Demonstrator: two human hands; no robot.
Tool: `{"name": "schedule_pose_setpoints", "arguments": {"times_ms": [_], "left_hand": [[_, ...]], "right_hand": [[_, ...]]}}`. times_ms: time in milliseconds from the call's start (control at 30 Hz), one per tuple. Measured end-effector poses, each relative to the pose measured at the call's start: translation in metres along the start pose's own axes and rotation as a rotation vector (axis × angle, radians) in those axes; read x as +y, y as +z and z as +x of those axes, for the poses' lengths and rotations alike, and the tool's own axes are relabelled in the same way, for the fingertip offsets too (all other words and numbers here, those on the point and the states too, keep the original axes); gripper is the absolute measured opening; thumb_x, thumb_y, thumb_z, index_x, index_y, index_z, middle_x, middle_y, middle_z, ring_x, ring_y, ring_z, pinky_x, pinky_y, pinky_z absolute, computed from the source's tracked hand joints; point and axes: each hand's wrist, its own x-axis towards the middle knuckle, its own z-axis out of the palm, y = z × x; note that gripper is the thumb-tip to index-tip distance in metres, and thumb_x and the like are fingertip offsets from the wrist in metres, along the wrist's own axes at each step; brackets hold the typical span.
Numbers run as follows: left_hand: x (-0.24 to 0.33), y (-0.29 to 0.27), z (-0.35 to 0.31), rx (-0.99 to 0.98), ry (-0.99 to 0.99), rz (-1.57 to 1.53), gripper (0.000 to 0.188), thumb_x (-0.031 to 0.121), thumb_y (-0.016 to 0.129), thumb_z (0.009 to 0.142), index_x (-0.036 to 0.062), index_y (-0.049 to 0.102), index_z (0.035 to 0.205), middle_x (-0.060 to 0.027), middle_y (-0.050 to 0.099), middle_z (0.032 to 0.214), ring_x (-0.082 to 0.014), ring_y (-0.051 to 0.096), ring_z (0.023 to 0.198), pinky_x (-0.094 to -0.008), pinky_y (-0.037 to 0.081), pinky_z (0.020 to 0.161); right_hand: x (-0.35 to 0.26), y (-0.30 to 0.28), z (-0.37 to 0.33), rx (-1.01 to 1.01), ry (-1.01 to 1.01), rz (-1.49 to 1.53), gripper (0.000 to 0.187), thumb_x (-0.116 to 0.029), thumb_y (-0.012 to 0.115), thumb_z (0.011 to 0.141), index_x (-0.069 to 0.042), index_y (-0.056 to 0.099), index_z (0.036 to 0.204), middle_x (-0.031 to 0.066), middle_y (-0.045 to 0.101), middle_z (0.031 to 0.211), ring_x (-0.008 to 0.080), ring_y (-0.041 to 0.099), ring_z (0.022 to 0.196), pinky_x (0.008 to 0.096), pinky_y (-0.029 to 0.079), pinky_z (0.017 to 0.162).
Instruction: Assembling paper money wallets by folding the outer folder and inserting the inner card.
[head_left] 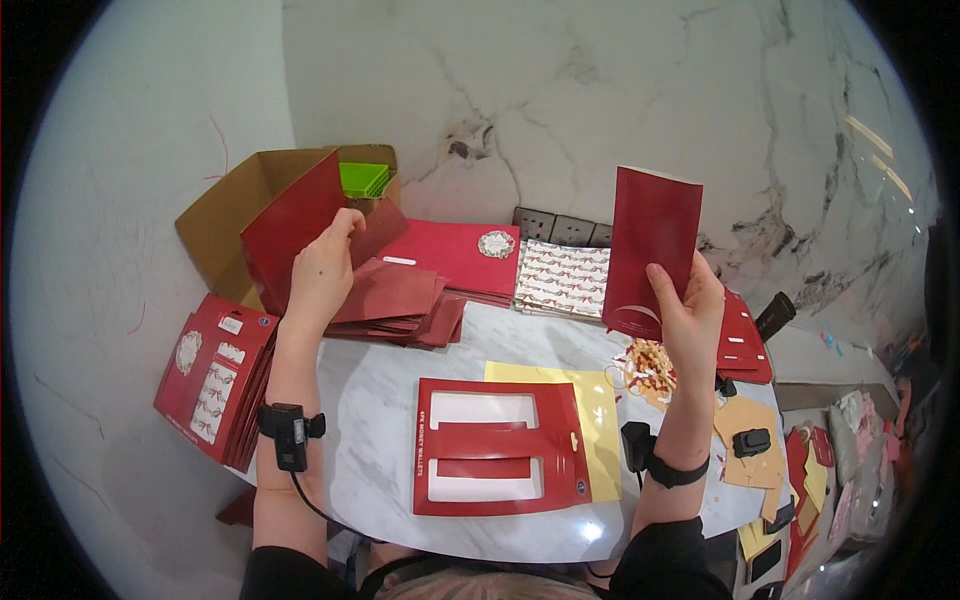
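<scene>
My right hand (690, 310) grips a tall red card wallet (655, 240), upright above the back right of the table, thumb on its front. At the back left my left hand (325, 262) has its fingers bent together. Beside its fingertips a dark red envelope (380, 232) stands tilted; whether they grip it is hard to make out. A large red panel (290, 235) stands just left of that hand. Below lies a loose pile of dark red envelopes (400, 290). Nearest me, a red card sleeve (500, 447) with two cut-out windows rests on a yellow sheet (605, 440).
A cardboard box (220, 225) holds something green (363, 180). Packed red wallets (215, 385) lean at left. Red sheets (450, 250) and patterned white cards (562, 278) line the wall below sockets (555, 225). Small scraps (648, 370) and tan papers (750, 460) lie at right.
</scene>
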Motion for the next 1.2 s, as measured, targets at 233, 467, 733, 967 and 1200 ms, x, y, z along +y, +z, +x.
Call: {"name": "schedule_pose_setpoints", "arguments": {"times_ms": [233, 467, 733, 967, 1200], "left_hand": [[0.011, 0.002, -0.013, -0.268, 0.096, 0.17, 0.039, 0.012, 0.075, 0.071, 0.0079, 0.07, 0.109, -0.0095, 0.062, 0.11, -0.0322, 0.062, 0.104, -0.0423, 0.051, 0.088], [0.002, 0.015, -0.015, -0.368, 0.166, 0.288, 0.031, 0.017, 0.084, 0.059, 0.0088, 0.076, 0.087, -0.0037, 0.061, 0.112, -0.028, 0.058, 0.109, -0.0423, 0.05, 0.088], [-0.002, 0.011, -0.012, -0.351, 0.161, 0.306, 0.014, 0.012, 0.08, 0.062, 0.0094, 0.074, 0.075, -0.0022, 0.066, 0.1, -0.0259, 0.065, 0.095, -0.0406, 0.052, 0.081], [0.007, -0.013, -0.007, -0.262, 0.067, 0.175, 0.013, 0.017, 0.079, 0.069, 0.0081, 0.071, 0.073, -0.0046, 0.069, 0.093, -0.0252, 0.067, 0.085, -0.0377, 0.052, 0.074], [0.018, -0.018, 0.0, 0.233, -0.004, -0.328, 0.014, 0.01, 0.065, 0.093, 0.0055, 0.058, 0.104, -0.0033, 0.068, 0.077, -0.0114, 0.06, 0.068, -0.0258, 0.046, 0.063]], "right_hand": [[-0.001, -0.006, 0.002, -0.015, -0.034, -0.016, 0.027, 0.003, 0.06, 0.093, 0.008, 0.059, 0.12, 0.0117, 0.069, 0.11, 0.0129, 0.064, 0.098, 0.0269, 0.051, 0.087], [0.0, -0.007, 0.003, -0.004, -0.009, -0.007, 0.027, 0.004, 0.06, 0.094, 0.009, 0.059, 0.12, 0.0117, 0.069, 0.11, 0.013, 0.064, 0.098, 0.0272, 0.05, 0.087], [-0.006, -0.006, 0.001, -0.001, -0.032, -0.018, 0.028, 0.004, 0.06, 0.094, 0.009, 0.058, 0.121, 0.012, 0.069, 0.11, 0.0129, 0.063, 0.1, 0.0267, 0.051, 0.087], [-0.002, -0.004, -0.001, -0.014, -0.007, -0.011, 0.03, 0.004, 0.06, 0.093, 0.009, 0.058, 0.122, 0.0123, 0.069, 0.11, 0.0133, 0.065, 0.097, 0.0265, 0.052, 0.085], [-0.006, 0.023, -0.009, -0.068, -0.016, 0.099, 0.028, 0.002, 0.061, 0.093, 0.007, 0.059, 0.12, 0.0101, 0.07, 0.106, 0.0112, 0.065, 0.094, 0.0257, 0.053, 0.081]]}}
